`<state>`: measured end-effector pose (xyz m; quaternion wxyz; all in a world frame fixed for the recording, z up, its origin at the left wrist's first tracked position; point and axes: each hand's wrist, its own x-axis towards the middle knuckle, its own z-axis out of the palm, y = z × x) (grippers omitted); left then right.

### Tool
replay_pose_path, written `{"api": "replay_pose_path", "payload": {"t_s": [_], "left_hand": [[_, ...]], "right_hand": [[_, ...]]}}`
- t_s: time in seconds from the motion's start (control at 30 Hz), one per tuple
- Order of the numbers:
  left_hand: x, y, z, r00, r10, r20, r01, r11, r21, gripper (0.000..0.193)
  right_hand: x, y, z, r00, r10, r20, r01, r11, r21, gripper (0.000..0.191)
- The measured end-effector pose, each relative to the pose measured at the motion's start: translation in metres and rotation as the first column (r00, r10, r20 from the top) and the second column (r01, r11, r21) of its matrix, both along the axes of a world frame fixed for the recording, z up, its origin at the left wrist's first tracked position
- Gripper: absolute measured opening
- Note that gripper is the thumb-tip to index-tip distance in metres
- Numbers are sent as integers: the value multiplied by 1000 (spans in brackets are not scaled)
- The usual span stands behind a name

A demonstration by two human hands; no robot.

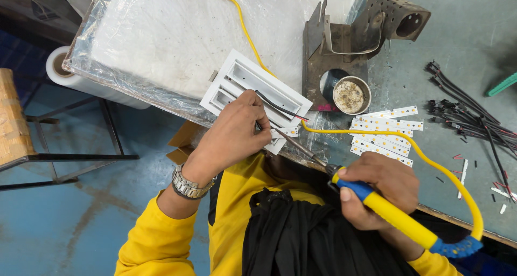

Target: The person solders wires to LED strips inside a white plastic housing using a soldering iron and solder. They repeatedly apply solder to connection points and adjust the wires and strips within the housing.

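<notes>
The right hand (pixel 379 187) has a closed grip around the yellow and blue handle of a soldering iron (pixel 377 200), whose thin metal tip (pixel 280 133) reaches up and left to the near edge of a white fixture (pixel 253 95). The fixture lies tilted at the bench (pixel 463 33) edge, partly on a plastic-wrapped white slab (pixel 177 33). The left hand (pixel 234 133) rests on the fixture's near side, fingers pinched narrow on what seems to be a dark wire (pixel 277 109) just beside the tip, though the fingers hide the exact hold. That wire runs along the fixture's inner channel toward its right end. A yellow cord (pixel 431 163) loops from the iron's blue end back across the bench and over the slab. Just right of the fixture lie several white LED strips (pixel 382 133) side by side, and above them a round tin (pixel 350 95) sits on a dark metal stand (pixel 350 39). A bundle of black wires (pixel 463 112) lies well apart at the right. A metal watch (pixel 188 185) sits on the left wrist above a yellow sleeve (pixel 156 238).
</notes>
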<state>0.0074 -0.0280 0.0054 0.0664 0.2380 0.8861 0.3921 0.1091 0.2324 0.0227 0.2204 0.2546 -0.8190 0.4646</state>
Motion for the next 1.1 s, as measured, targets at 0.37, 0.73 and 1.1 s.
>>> {"api": "replay_pose_path", "payload": {"t_s": [0.37, 0.73, 1.1], "left_hand": [[1, 0, 0, 1000, 11, 12, -11, 999, 30, 9], [1, -1, 1, 1000, 10, 11, -10, 1000, 24, 11], [2, 0, 2, 999, 16, 30, -16, 1000, 3, 11]], "right_hand": [[-1, -8, -1, 1000, -7, 30, 7, 1000, 15, 19], [-3, -11, 3, 999, 35, -28, -33, 997, 66, 16], [4, -5, 3, 997, -4, -80, 12, 995, 96, 16]]}}
